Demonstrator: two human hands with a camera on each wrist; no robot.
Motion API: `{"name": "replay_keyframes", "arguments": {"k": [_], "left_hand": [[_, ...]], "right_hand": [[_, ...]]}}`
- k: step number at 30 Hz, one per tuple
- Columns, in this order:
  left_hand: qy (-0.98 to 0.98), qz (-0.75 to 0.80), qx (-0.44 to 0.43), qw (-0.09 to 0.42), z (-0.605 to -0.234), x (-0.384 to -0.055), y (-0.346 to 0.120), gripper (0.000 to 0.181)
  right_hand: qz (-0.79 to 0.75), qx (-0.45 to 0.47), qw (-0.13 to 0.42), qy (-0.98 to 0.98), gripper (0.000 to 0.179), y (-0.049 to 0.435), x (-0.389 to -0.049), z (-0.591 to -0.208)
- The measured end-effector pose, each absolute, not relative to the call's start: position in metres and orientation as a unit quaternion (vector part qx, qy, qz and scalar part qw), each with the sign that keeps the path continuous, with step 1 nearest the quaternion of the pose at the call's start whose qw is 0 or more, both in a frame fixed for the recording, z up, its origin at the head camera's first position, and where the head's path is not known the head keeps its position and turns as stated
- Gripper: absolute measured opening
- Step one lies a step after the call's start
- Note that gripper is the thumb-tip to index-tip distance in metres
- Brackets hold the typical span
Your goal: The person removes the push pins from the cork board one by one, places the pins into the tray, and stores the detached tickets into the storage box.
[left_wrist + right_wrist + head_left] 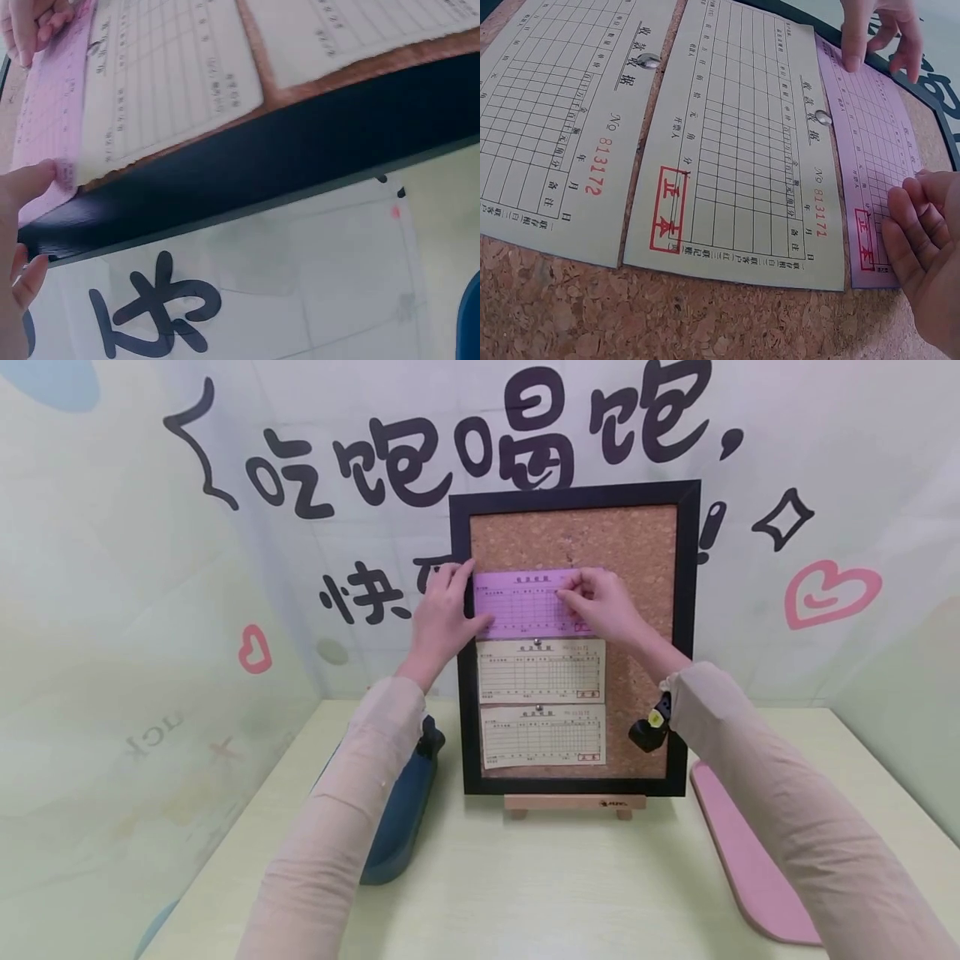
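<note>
A framed cork board (637, 610) with a black border stands upright on the table. Two cream receipt slips, an upper (542, 672) and a lower (543, 735), are fixed to it with silver thumbtacks, an upper one (823, 118) and a lower one (648, 61). Above them lies a purple receipt slip (517, 602). My left hand (446, 610) straddles the frame's left edge, its thumb pressing the slip's lower left corner, fingers extended at the border. My right hand (603, 606) has thumb and fingertips drawn together over the slip's right part; I cannot tell what lies between them.
A small wooden stand (573, 802) supports the board. On the table (555, 893), a blue tray (393, 827) lies left under my arm and a pink board (757, 860) lies right. Behind is a wall covering (360, 552) with large black characters.
</note>
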State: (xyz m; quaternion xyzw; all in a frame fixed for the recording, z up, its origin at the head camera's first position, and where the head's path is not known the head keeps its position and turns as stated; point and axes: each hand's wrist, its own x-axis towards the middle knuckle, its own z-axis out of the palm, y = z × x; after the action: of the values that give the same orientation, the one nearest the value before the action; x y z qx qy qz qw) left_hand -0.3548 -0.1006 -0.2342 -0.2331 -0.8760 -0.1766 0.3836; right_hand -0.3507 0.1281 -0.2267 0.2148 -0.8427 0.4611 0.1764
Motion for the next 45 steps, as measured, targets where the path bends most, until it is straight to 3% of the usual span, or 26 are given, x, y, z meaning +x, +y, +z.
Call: {"name": "replay_keyframes", "arguments": {"k": [8,18,24,38,45], "left_hand": [[-0.892,-0.142,-0.250,0.350,-0.222,-0.356,-0.091,0.062],[-0.925,-0.106,-0.217,0.295,-0.206,-0.358,-0.087,0.066],[-0.935,-0.083,-0.212,0.272,-0.197,-0.356,-0.084,0.052],[-0.917,-0.114,-0.223,0.310,-0.203,-0.357,-0.090,0.016],[-0.912,-0.110,-0.221,0.326,-0.206,-0.359,-0.094,0.016]], "right_hand": [[0.456,0.213,0.175,-0.846,0.013,0.129,-0.351,-0.226],[0.452,0.212,0.173,-0.849,0.014,0.129,-0.352,-0.226],[0.450,0.211,0.178,-0.849,0.014,0.129,-0.352,-0.226],[0.444,0.212,0.178,-0.852,0.019,0.130,-0.352,-0.227],[0.442,0.218,0.177,-0.852,0.018,0.131,-0.351,-0.228]]}}
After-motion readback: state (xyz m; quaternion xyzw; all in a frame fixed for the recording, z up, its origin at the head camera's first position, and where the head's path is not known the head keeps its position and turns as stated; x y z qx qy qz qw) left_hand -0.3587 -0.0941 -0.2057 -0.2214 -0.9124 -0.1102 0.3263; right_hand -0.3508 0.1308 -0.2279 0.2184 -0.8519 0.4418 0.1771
